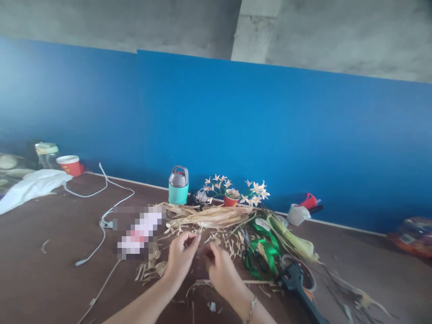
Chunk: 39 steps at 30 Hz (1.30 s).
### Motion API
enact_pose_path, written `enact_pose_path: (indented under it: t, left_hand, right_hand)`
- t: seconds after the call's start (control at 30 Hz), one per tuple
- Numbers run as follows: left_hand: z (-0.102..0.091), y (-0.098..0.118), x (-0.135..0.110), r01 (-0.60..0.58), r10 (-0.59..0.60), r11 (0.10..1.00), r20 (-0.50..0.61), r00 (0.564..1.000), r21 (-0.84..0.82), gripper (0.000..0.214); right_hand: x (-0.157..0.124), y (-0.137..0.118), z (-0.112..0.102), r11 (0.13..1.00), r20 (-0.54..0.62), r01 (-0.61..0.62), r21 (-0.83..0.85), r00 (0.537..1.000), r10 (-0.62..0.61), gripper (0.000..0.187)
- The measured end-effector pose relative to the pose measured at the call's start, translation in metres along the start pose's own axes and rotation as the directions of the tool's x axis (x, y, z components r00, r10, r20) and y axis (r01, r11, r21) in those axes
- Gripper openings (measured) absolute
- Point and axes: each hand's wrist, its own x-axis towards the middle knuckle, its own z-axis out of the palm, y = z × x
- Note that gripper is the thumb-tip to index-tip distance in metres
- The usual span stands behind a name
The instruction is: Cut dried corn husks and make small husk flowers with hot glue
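Note:
My left hand (182,254) is held over the table with thumb and forefinger pressed together; what they pinch is too small to make out. Close to its right, my right hand (221,267) has its fingers curled in, slightly blurred, and whatever is in them is hidden. Just beyond both hands lies a heap of dried pale husk strips (216,218), with small cut scraps (231,243) scattered around. Black-handled scissors (251,258) and green ribbon (270,247) lie to the right of my right hand. A thin stick (249,282) lies beside its wrist.
At the back stand a turquoise flask (178,191) and pale flowers (258,191) by a red cup (231,200). On the right are a bundle of green-yellow strands (293,238), a black tool (299,283) and a tape roll (312,276). A white cable (101,225) runs across the left.

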Motion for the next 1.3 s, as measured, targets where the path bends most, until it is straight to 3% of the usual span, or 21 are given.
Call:
enact_pose_path:
  t: [0.13, 0.27, 0.47, 0.67, 0.97, 1.3]
  left_hand:
    - [0.002, 0.002, 0.0, 0.025, -0.026, 0.999, 0.027, 0.999, 0.032, 0.023]
    - [0.005, 0.003, -0.001, 0.044, -0.05, 0.994, 0.058, 0.997, 0.101, 0.02]
    - [0.006, 0.001, -0.003, 0.046, -0.06, 0.989, 0.094, 0.994, 0.14, 0.019]
    - [0.006, 0.003, -0.004, 0.014, -0.033, 0.98, 0.089, 0.995, 0.201, 0.017]
    - [0.007, 0.012, -0.011, -0.028, 0.002, 0.974, 0.116, 0.993, 0.225, 0.017]
    - [0.008, 0.009, -0.012, -0.046, 0.023, 0.978, 0.114, 0.993, 0.204, 0.017]
  right_hand:
    - [0.01, 0.002, -0.021, 0.992, -0.06, -0.06, 0.108, 0.996, 0.066, 0.01]
    - [0.01, 0.002, -0.029, 0.994, -0.094, -0.019, 0.103, 0.995, 0.029, 0.015]
    - [0.007, 0.001, -0.024, 0.991, -0.232, 0.13, -0.011, 0.964, -0.129, 0.014]
    - [0.005, 0.002, -0.024, 0.945, -0.251, 0.282, -0.163, 0.915, -0.316, 0.019]
    - [0.004, 0.008, -0.014, 0.94, -0.338, 0.264, -0.216, 0.883, -0.325, 0.016]
    - [0.004, 0.01, -0.013, 0.93, -0.323, 0.258, -0.263, 0.885, -0.337, 0.016]
